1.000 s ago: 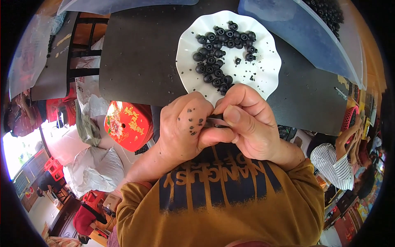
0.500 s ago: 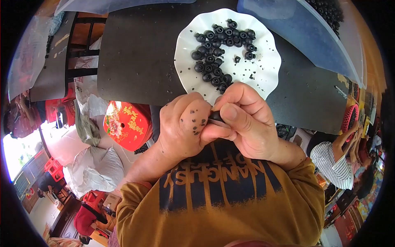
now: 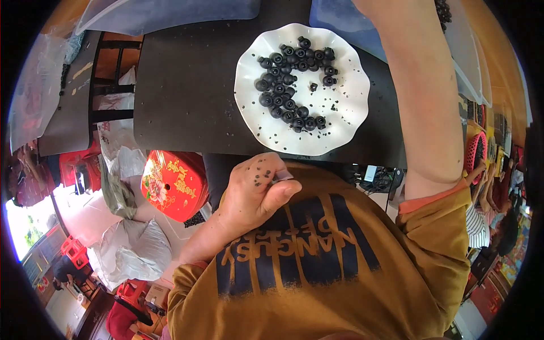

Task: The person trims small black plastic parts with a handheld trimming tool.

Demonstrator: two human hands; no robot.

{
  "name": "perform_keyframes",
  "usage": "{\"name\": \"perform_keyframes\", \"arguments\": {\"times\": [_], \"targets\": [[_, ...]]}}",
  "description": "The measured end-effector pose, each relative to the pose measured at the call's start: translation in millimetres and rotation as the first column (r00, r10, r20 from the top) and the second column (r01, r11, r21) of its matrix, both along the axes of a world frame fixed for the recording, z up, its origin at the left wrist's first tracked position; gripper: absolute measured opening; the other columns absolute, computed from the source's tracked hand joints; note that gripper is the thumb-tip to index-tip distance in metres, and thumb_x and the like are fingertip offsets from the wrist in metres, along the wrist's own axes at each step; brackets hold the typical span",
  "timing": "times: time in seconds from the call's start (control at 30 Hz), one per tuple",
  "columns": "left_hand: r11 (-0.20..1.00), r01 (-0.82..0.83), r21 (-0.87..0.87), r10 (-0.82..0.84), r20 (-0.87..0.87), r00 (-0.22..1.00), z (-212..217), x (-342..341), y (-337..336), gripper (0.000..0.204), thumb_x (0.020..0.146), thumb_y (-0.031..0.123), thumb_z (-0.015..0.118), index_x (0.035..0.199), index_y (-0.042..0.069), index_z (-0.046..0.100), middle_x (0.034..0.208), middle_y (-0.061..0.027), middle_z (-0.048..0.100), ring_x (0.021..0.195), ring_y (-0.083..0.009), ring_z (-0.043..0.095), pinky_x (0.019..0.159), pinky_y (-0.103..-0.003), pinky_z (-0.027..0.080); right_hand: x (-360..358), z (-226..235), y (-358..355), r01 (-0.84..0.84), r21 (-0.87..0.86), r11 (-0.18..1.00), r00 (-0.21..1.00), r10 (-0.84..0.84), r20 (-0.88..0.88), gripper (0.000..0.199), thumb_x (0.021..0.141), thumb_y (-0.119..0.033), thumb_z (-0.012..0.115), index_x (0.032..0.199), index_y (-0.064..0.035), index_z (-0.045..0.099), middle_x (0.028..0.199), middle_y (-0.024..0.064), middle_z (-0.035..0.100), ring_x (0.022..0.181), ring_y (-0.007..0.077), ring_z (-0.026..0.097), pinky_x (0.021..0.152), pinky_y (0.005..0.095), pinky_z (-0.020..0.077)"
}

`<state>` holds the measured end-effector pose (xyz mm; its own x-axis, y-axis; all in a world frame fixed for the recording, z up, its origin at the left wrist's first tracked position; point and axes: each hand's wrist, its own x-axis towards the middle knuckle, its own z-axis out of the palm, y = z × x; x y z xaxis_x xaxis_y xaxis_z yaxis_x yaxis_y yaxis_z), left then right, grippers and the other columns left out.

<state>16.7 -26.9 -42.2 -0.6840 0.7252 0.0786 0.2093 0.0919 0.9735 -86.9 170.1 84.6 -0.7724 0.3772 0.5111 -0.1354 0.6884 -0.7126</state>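
My left hand [image 3: 258, 187] is closed near my chest, just off the table's near edge. A small thin, blade-like piece [image 3: 281, 177] shows between its thumb and curled forefinger, mostly hidden by the fingers. Black crumbs stick to the back of this hand. My right forearm [image 3: 428, 96] stretches across the table toward the clear plastic bin at the far right; the hand itself is cut off by the top edge. A white scalloped plate [image 3: 348, 122] holds several round black rubbery pieces [image 3: 277, 88], each with a short neck, and scattered black crumbs.
The dark table [image 3: 187, 85] carries loose crumbs. A second clear bin [image 3: 170, 17] stands at the far left. A red stool [image 3: 174, 184] and white sacks [image 3: 130, 246] are on the floor at left. People and a pink basket [image 3: 476, 153] are at right.
My right hand has left the left hand and reached far forward, out of the picture. The black piece between my hands no longer shows. My left hand stays near my chest.
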Motion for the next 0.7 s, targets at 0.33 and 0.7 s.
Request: {"name": "perform_keyframes", "arguments": {"times": [0.33, 0.7], "targets": [[0.999, 0.019, -0.038, -0.017, 0.049, 0.999, -0.7, -8.0, 1.2, 0.028, 0.081, 0.027, 0.062, 0.071, 0.003, 0.051, 0.062, -0.0077, 0.051, 0.055, -0.0253, 0.051, 0.051, -0.031, 0.041, 121.7, -87.9, 28.3, -0.526, 0.073, 0.847, 0.777, 0.444, 0.447, 0.008, 0.075, -0.007, 0.059, 0.081, -0.0049, 0.055, 0.075, 0.0067, 0.053, 0.070, 0.0250, 0.053, 0.062, 0.0340, 0.0427], [0.992, 0.064, -0.109, -0.057, 0.067, 0.996, 4.7, -2.8, 16.2, 0.024, 0.080, 0.023, 0.062, 0.072, 0.003, 0.053, 0.063, -0.0082, 0.052, 0.056, -0.0264, 0.052, 0.051, -0.032, 0.042, 122.9, -113.1, 33.9, -0.596, 0.208, 0.776, 0.726, 0.409, 0.553, 0.016, 0.068, -0.006, 0.064, 0.083, -0.0055, 0.056, 0.079, 0.0068, 0.053, 0.075, 0.0264, 0.051, 0.065, 0.0357, 0.0428]]}}
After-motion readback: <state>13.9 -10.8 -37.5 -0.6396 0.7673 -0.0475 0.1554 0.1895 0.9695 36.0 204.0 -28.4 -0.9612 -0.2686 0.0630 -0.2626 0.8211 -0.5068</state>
